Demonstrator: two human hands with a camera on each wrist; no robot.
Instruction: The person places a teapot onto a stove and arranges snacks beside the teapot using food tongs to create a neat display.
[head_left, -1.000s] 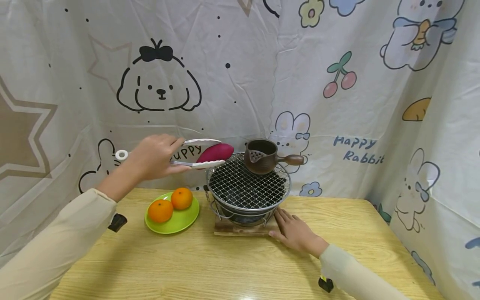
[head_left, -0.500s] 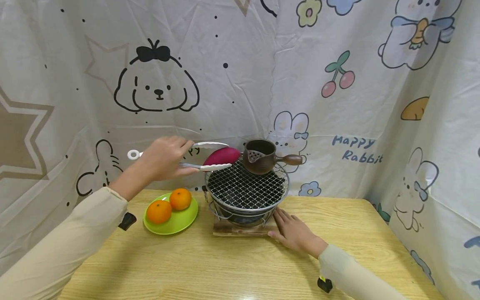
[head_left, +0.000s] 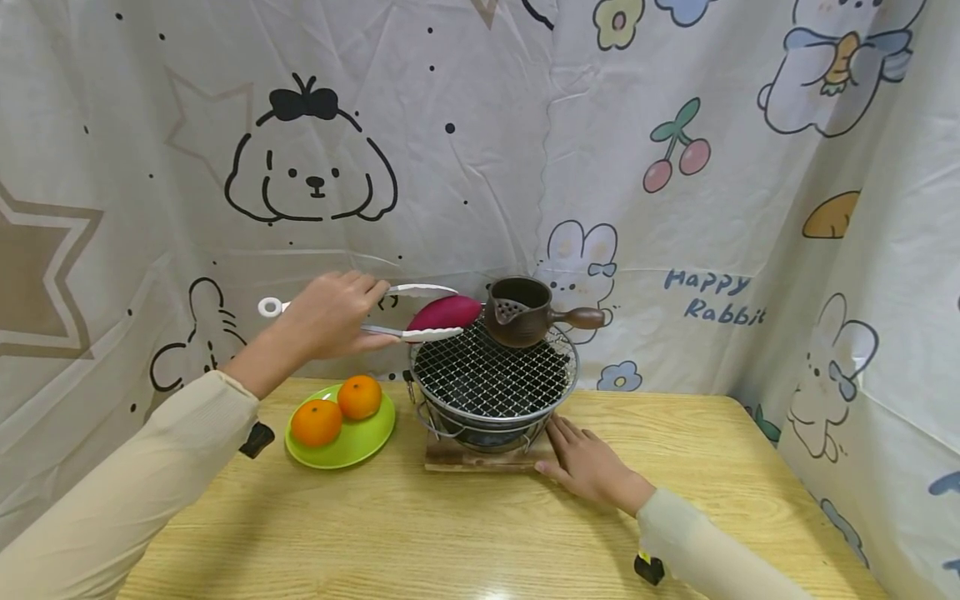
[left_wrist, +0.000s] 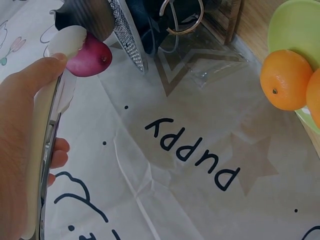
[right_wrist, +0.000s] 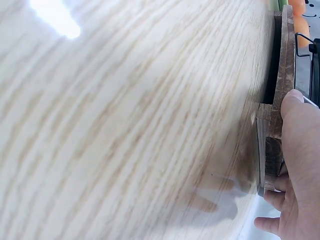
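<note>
Rightward from our left hand (head_left: 335,314), its gripped tongs (head_left: 433,335) held the magenta vegetable (head_left: 448,311) roughly lengthwise near the surface's (head_left: 360,533) back edge. Our right hand (head_left: 591,464), spread, touched the wooden base (head_left: 483,461).

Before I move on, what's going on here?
A person's left hand grips white-and-metal tongs holding a smooth magenta oval object near the left side of a round silver wire-mesh grill; whether it touches the grill is unclear. The right hand touches the brown wooden base beneath the grill. A dark brown handled pot sits toward the grill's back, and two round oranges rest on a lime-green plate.
</note>
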